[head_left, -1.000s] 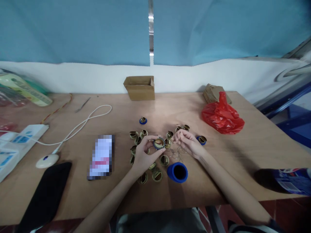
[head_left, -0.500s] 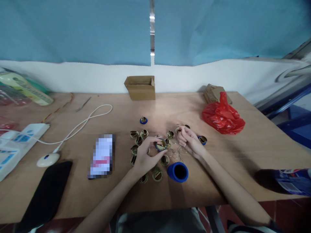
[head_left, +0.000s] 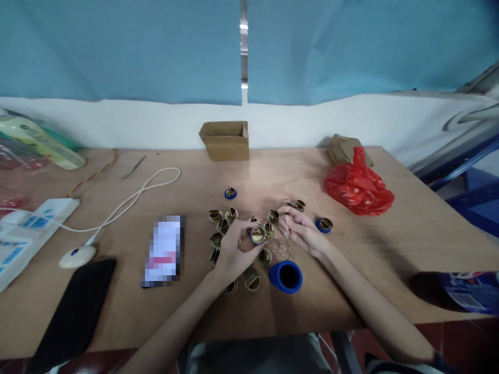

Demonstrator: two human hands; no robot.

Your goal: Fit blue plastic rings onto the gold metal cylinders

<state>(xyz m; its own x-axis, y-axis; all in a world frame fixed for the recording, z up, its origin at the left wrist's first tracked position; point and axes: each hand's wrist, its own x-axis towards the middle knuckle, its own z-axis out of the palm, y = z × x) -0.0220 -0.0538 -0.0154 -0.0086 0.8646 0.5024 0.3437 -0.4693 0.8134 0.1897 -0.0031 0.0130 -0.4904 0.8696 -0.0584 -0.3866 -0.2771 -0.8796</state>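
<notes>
My left hand (head_left: 233,249) pinches a small round brass part with a blue ring (head_left: 258,234) above the middle of the wooden table (head_left: 409,234). My right hand (head_left: 299,229) is curled just right of it, fingertips pinched together on something thin, too small to make out, close to the wire springs (head_left: 281,247) lying below. Several loose brass parts (head_left: 223,220) lie scattered around both hands. A blue cylindrical cap (head_left: 286,276) stands open-side up in front of my right wrist.
A cardboard box (head_left: 225,139) stands at the back wall, a red plastic bag (head_left: 357,187) at the right. Two blue-ringed parts (head_left: 230,193) (head_left: 323,224) lie apart. On the left lie a phone (head_left: 163,251), a black case (head_left: 72,311), a white cable (head_left: 128,200) and a power strip (head_left: 27,231).
My right hand drew back to the right, then came in toward the left hand again. The left hand turned the ringed part slightly and held its place.
</notes>
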